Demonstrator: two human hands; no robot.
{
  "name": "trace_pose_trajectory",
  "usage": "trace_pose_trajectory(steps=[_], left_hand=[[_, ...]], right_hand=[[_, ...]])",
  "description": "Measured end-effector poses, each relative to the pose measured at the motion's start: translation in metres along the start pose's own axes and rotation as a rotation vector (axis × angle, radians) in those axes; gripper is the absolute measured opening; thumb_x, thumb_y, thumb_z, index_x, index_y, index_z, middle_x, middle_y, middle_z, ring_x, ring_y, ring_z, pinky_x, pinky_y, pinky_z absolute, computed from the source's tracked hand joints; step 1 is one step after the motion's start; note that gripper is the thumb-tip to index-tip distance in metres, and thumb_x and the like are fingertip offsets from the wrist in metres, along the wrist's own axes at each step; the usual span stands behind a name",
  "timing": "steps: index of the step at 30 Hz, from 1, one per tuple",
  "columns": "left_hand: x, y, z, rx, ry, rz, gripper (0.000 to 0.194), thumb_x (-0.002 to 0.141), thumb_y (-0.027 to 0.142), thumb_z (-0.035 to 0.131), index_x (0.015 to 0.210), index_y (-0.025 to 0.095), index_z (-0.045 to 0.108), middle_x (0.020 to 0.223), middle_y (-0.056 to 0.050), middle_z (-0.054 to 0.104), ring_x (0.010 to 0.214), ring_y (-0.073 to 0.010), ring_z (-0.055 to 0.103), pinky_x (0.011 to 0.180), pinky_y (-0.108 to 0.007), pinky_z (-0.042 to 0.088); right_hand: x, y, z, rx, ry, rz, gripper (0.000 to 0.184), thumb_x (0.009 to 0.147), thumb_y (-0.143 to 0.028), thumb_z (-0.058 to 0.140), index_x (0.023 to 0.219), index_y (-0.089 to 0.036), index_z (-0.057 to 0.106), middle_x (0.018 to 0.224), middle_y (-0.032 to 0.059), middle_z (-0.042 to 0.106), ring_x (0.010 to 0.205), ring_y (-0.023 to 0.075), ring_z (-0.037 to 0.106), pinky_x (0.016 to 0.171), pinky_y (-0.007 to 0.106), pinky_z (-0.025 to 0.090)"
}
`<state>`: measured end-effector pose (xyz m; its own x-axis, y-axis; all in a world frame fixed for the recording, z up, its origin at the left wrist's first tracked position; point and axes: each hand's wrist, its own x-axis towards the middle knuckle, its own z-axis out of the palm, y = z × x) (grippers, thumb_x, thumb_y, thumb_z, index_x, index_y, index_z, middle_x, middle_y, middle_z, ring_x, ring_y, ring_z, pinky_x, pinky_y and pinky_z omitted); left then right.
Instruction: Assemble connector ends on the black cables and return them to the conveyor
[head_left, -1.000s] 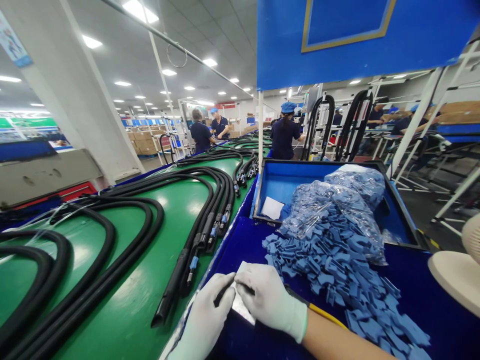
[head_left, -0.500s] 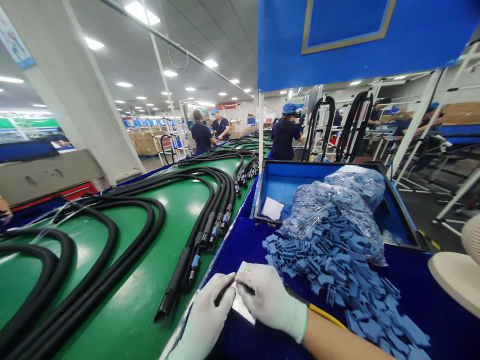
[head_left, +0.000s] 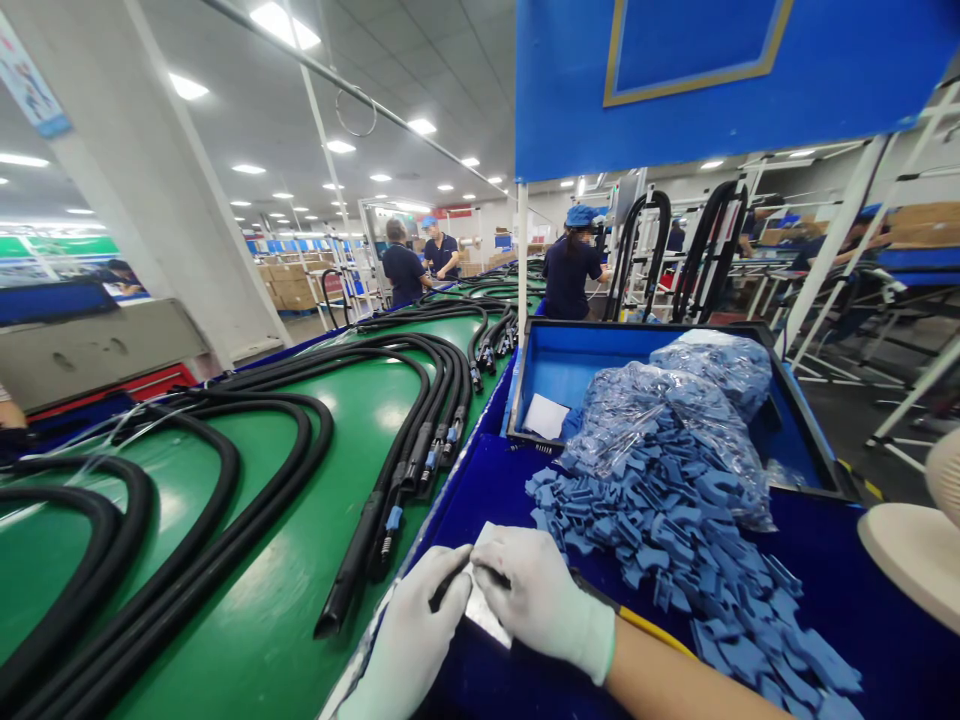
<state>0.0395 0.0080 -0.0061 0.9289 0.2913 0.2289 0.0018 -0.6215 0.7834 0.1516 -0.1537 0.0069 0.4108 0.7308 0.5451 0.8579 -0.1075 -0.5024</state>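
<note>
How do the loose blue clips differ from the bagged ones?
The loose blue clips lie spread bare across the dark blue table; the bagged blue clips are heaped inside clear plastic, spilling over the rim of the blue tray. Both look the same colour and shape.

Bright, even factory lighting from rows of ceiling panels (head_left: pixel 279 20) receding toward the rear wall; the nearest panels are overexposed to plain white. Their light returns as soft glare patches on the glossy green belt (head_left: pixel 285 600) and as thin highlights along the black hoses (head_left: pixel 225 520). Shadows are weak and short, falling just beneath the hoses and under the heap of blue parts (head_left: pixel 675 540). Wide-angle distortion bends the pillar (head_left: pixel 172 200) and the frame tubes (head_left: pixel 840 240) outward near the edges. The near field is sharp; distant workers (head_left: pixel 566 275) appear small and soft. The gloved hands at the lower edge are slightly washed out.
</note>
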Motion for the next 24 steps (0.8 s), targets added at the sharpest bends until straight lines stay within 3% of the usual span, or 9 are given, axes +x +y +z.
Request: trace_pose_trajectory(steps=[24], left_hand=[[-0.0019, -0.0002, -0.0022, 0.01, -0.023, -0.031, 0.028, 0.102, 0.034, 0.053, 0.122, 0.026, 0.071, 0.124, -0.005, 0.071, 0.119, -0.0188, 0.066, 0.109, -0.032, 0.051]], right_hand=[[-0.0016, 0.0006, 0.0038, -0.001, -0.008, -0.003, 0.02, 0.098, -0.019, 0.054, 0.078, -0.02, 0.05, 0.081, 0.001, 0.059, 0.075, 0.0141, 0.055, 0.068, 0.028, 0.035]])
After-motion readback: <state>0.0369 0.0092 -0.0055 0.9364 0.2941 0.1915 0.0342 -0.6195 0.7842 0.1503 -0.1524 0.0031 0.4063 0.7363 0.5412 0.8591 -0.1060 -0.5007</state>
